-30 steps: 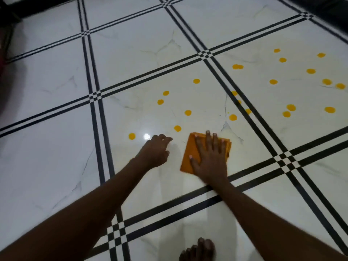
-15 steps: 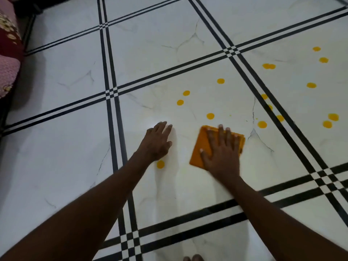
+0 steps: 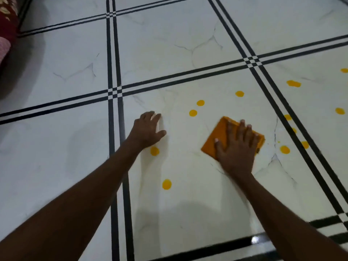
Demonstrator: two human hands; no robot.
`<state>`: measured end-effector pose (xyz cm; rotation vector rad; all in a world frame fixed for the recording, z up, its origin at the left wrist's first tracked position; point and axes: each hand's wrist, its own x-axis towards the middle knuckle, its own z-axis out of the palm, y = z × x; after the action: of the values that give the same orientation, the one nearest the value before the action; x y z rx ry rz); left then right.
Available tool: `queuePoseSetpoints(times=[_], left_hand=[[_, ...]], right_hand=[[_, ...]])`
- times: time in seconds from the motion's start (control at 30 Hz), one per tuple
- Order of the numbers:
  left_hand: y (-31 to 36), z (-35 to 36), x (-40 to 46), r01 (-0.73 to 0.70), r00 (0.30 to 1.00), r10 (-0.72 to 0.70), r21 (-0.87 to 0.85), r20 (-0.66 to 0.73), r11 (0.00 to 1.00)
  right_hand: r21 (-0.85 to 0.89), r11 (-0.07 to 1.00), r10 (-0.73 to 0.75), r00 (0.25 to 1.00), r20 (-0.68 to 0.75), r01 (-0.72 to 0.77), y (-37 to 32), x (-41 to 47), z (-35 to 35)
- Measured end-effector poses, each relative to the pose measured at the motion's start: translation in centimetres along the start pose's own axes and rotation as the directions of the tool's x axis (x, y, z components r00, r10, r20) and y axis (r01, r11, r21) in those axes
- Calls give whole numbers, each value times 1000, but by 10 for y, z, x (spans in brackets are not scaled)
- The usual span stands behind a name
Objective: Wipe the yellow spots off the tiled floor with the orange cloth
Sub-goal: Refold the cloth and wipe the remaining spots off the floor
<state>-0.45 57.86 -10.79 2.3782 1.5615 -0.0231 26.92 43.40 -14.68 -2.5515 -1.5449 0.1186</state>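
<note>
My right hand [image 3: 235,147] lies flat with spread fingers on the folded orange cloth [image 3: 216,138], pressing it to the white tiled floor [image 3: 188,204]. My left hand [image 3: 146,130] rests palm down on the tile to the left of the cloth, fingers apart, holding nothing. Yellow spots dot the tile: one [image 3: 154,151] just under my left wrist, one [image 3: 166,184] nearer to me, two [image 3: 193,113] beyond the cloth, and several to the right [image 3: 284,149] along the black grout lines.
Black double lines [image 3: 114,129] cross the floor in a grid. A red and pink patterned cushion or fabric [image 3: 5,25] sits at the far left edge. More yellow spots [image 3: 293,83] lie on the tile at the right.
The view has shifted left and closer. My right hand slid the cloth forward over the spot that lay just beyond it. My left hand stays planted on the tile.
</note>
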Motion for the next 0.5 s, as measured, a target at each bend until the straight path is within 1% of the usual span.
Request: queuePoseSetpoints(times=[0.07, 0.1, 0.13, 0.2, 0.23, 0.27, 0.3, 0.33, 0.4, 0.43, 0.5], left_hand=[[-9, 8, -2, 55, 998, -55, -49, -5, 997], [-8, 11, -3, 70, 997, -72, -80, -18, 994], [-5, 14, -3, 83, 996, -86, -96, -22, 992], [-1, 12, -1, 89, 996, -90, -73, -7, 993], [-3, 6, 1, 78, 997, -78, -49, 4, 996], [-5, 1, 3, 60, 998, -59, -27, 20, 998], [-9, -4, 4, 38, 998, -38, -13, 41, 999], [-12, -7, 4, 24, 998, -24, -10, 54, 1000], [-15, -10, 3, 16, 999, -16, -1, 44, 1000], [-14, -8, 4, 16, 1000, -16, 8, 25, 1000], [-15, -3, 8, 23, 999, -23, 5, -30, 1000]], right_hand=[[12, 993, 118, 993, -18, -117, -21, -41, -5], [8, 994, 113, 994, 2, -113, -36, -65, -5], [3, 998, 57, 997, 44, -57, -52, -85, -4], [12, 991, -133, 985, 111, 132, -71, -100, 0], [25, 975, -223, 967, 121, 221, -74, -89, -1], [28, 960, -279, 951, 130, 278, -71, -71, 0], [18, 952, -304, 944, 132, 304, -63, -52, 1], [-13, 958, -282, 950, 132, 286, -52, -33, 0], [-55, 987, -146, 984, 102, 152, -28, -8, -1], [-39, 997, -70, 994, 86, 73, -19, -6, -2], [17, 998, 61, 997, 38, -62, -29, -23, -2]])
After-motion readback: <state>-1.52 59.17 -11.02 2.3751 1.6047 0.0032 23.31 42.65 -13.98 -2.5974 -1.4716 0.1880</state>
